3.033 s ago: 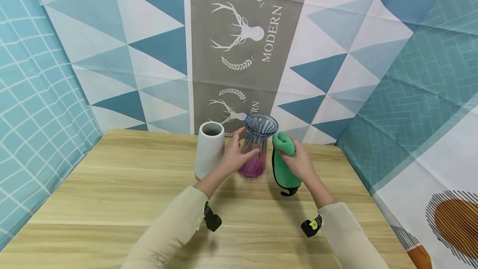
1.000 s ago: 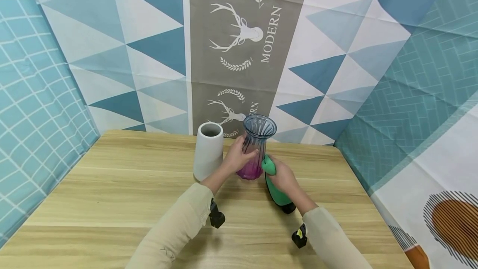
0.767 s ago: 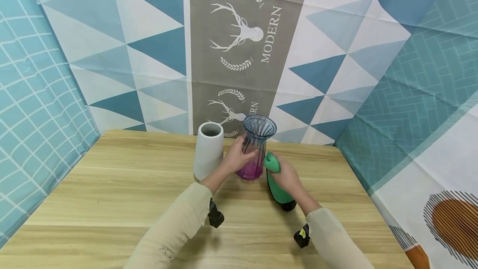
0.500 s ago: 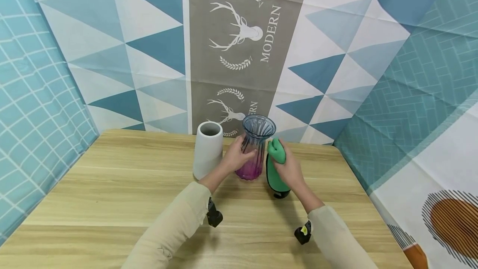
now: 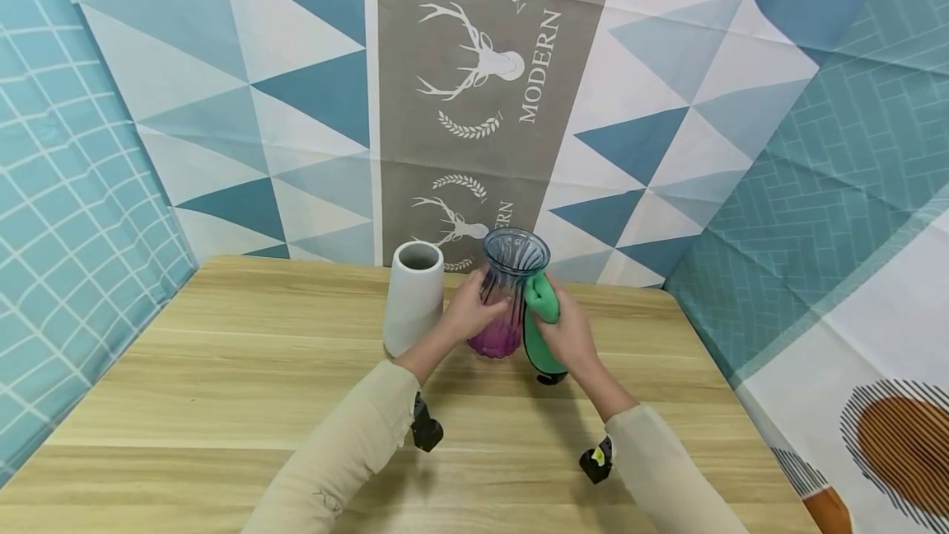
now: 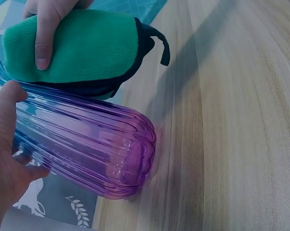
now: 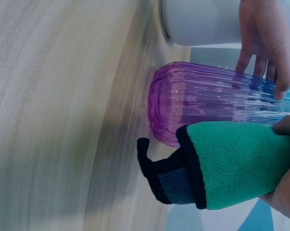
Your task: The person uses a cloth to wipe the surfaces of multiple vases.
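Observation:
A ribbed glass vase (image 5: 498,328), blue at the flared rim and pink-purple at the base, stands upright near the back of the table. My left hand (image 5: 469,309) grips its middle from the left, thumb in front and fingers round the far side. My right hand (image 5: 572,328) holds a folded green cleaning cloth (image 7: 241,161) with black edging and a small black loop. In the left wrist view the cloth (image 6: 82,48) lies along the vase's right side, its dark underside against the glass (image 6: 96,139).
A white tapered vase (image 5: 413,303) stands just left of the glass one. The wooden table (image 5: 222,402) ends close behind both, at a patterned cloth backdrop (image 5: 311,105). A black camera (image 5: 426,427) sits on the left wrist, another (image 5: 596,461) on the right.
My left hand has closed round the glass vase. The right hand with the cloth went down along the vase's side, then back up, and now lies nearer the glass.

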A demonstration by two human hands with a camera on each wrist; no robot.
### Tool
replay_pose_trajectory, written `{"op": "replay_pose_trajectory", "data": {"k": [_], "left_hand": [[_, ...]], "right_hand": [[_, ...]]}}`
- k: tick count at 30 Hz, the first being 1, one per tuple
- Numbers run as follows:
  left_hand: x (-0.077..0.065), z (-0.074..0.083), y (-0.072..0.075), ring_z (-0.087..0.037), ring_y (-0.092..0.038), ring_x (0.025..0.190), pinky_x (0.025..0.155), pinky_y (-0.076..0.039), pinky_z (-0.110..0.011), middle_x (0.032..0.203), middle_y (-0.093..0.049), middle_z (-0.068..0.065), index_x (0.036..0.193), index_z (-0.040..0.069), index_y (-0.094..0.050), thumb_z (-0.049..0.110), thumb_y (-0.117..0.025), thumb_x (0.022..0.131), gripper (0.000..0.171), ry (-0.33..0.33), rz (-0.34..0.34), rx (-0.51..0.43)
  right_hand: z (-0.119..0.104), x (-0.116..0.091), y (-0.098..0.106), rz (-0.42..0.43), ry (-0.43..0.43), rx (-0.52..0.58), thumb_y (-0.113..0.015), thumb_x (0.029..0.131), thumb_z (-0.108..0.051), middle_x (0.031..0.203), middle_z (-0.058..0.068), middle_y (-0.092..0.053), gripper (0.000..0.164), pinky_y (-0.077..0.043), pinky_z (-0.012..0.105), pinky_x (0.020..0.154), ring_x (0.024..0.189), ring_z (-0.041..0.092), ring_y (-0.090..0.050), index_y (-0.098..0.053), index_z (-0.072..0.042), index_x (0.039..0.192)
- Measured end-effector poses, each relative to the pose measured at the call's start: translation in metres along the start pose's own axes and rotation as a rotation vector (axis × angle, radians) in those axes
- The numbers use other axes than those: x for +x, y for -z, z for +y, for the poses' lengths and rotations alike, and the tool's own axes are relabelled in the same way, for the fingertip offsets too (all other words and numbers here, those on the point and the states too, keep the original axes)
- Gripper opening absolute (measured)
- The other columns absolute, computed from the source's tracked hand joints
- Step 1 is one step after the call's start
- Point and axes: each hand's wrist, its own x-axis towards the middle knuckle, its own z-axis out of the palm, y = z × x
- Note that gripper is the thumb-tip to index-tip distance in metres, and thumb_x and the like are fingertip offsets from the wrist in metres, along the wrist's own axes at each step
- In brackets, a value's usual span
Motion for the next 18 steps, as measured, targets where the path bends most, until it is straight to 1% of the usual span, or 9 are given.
{"op": "replay_pose_trajectory", "data": {"k": [7, 10, 18], "left_hand": [[0.0, -0.001, -0.002, -0.035, -0.045, 0.128, 0.106, -0.037, -0.047, 0.138, -0.046, -0.02, 0.142, 0.002, -0.035, 0.028, -0.074, 0.079, 0.079, 0.017, -0.008, -0.003], [0.001, -0.001, -0.004, -0.034, -0.046, 0.127, 0.106, -0.038, -0.046, 0.137, -0.047, -0.019, 0.142, 0.004, -0.036, 0.03, -0.075, 0.078, 0.079, 0.027, -0.003, -0.016], [0.002, -0.001, -0.006, -0.033, -0.044, 0.128, 0.107, -0.037, -0.046, 0.138, -0.046, -0.018, 0.142, 0.003, -0.035, 0.032, -0.075, 0.079, 0.08, 0.062, 0.011, -0.031]], "right_hand": [[0.005, -0.005, -0.006, -0.009, 0.041, -0.062, -0.068, 0.084, -0.01, 0.124, 0.02, -0.059, 0.062, -0.05, 0.049, 0.083, 0.105, 0.035, -0.06, -0.042, -0.007, 0.14], [0.009, -0.008, -0.009, -0.029, 0.039, -0.083, -0.069, 0.083, -0.009, 0.122, 0.022, -0.06, 0.063, -0.049, 0.049, 0.085, 0.105, 0.035, -0.06, -0.042, -0.005, 0.14], [0.017, -0.014, -0.013, -0.14, -0.018, -0.155, -0.069, 0.082, -0.007, 0.126, 0.024, -0.057, 0.064, -0.049, 0.049, 0.086, 0.108, 0.038, -0.058, -0.042, -0.003, 0.139]]}}
